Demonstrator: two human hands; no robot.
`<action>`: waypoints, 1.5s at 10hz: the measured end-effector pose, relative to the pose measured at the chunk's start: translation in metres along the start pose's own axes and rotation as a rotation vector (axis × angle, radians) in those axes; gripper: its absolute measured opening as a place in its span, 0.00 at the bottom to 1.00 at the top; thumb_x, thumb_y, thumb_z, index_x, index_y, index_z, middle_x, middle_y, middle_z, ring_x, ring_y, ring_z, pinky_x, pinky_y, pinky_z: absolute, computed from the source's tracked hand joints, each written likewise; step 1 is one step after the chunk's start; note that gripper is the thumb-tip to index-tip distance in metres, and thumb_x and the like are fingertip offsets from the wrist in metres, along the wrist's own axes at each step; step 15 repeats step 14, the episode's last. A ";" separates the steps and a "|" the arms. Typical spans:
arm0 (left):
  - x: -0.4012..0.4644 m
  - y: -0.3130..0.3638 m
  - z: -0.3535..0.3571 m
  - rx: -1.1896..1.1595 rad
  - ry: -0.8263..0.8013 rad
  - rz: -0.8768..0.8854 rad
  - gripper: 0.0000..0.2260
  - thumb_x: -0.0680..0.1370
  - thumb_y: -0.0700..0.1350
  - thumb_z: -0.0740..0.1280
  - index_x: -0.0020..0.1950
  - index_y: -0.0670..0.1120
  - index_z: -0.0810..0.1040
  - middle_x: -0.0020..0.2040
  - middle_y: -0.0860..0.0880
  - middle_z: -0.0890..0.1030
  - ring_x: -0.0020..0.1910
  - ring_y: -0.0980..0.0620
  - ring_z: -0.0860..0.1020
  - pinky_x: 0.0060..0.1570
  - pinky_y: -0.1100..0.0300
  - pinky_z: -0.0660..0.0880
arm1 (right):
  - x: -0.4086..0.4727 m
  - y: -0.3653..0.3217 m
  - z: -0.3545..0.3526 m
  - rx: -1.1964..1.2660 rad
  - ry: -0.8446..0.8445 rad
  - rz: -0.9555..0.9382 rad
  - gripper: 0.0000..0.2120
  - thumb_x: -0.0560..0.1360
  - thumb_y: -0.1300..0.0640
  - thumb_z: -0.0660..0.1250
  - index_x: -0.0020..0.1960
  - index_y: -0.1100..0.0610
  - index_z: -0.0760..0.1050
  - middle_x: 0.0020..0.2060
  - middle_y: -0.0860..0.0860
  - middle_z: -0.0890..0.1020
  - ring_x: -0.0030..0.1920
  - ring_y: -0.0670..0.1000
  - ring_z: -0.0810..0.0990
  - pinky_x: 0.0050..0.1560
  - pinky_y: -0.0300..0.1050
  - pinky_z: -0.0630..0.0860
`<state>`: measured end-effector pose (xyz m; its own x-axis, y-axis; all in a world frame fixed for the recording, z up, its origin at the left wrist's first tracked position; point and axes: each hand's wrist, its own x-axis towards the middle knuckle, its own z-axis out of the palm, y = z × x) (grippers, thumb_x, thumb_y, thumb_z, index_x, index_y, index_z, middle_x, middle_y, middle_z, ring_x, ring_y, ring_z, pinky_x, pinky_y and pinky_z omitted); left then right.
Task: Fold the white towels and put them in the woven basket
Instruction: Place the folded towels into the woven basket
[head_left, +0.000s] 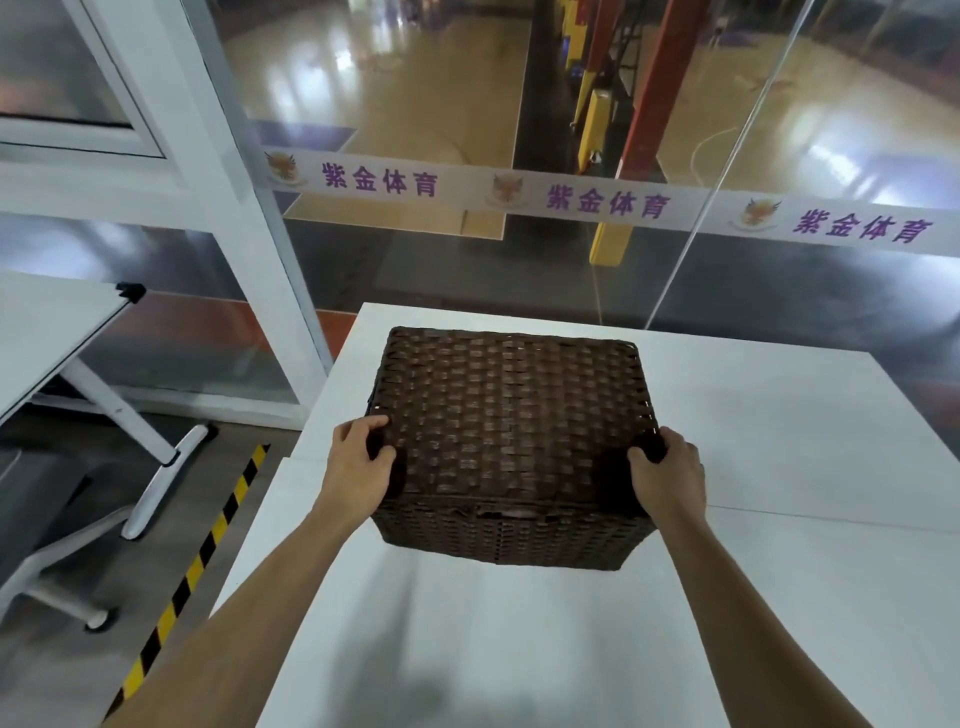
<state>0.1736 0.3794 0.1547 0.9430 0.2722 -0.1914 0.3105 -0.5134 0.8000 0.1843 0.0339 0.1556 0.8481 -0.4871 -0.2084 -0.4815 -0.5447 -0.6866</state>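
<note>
The woven basket (511, 441) is up in both hands over the white table (779, 467), and it looks turned over or tipped, since a flat woven face shows on top and no opening can be seen; no white towels are in sight anywhere, so I judge this to be the setting-up step, getting the basket placed before any folding starts.

The left hand (358, 467) grips the basket's near left edge, fingers curled onto the weave and thumb on the upper face; the right hand (667, 475) grips the near right edge in the same way, its fingers wrapped round the corner; the basket lies between the two hands, its bulk reaching away from them toward the far side of the table. A soft shadow lies on the table below its near edge, so that edge seems lifted clear, though whether the far edge touches the table I cannot tell.

The next move, as I judge it, calls for turning the basket mouth up and setting it down flat, somewhere toward the far side, leaving the near part of the table for folding; both hands should keep an even hold while it turns, as it is wide and could swing.
</note>
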 end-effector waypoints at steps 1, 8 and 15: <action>-0.001 0.002 0.003 -0.001 0.043 -0.006 0.17 0.82 0.42 0.62 0.72 0.49 0.71 0.71 0.46 0.66 0.67 0.45 0.71 0.69 0.53 0.67 | -0.004 -0.006 -0.001 0.004 -0.016 -0.015 0.23 0.77 0.51 0.63 0.72 0.53 0.70 0.64 0.56 0.74 0.64 0.62 0.73 0.65 0.62 0.73; -0.006 0.002 -0.010 0.385 0.039 0.151 0.18 0.80 0.46 0.64 0.71 0.52 0.73 0.77 0.48 0.65 0.73 0.41 0.67 0.72 0.41 0.64 | -0.024 0.003 0.012 -0.307 0.091 -0.229 0.28 0.79 0.48 0.64 0.77 0.52 0.63 0.73 0.55 0.69 0.70 0.61 0.69 0.70 0.60 0.66; -0.067 0.083 -0.040 0.644 -0.002 0.689 0.20 0.82 0.55 0.60 0.74 0.58 0.67 0.79 0.52 0.61 0.79 0.47 0.57 0.77 0.46 0.52 | -0.116 -0.077 -0.006 -0.393 0.053 -0.684 0.26 0.83 0.44 0.59 0.79 0.45 0.60 0.79 0.47 0.61 0.79 0.53 0.59 0.79 0.56 0.55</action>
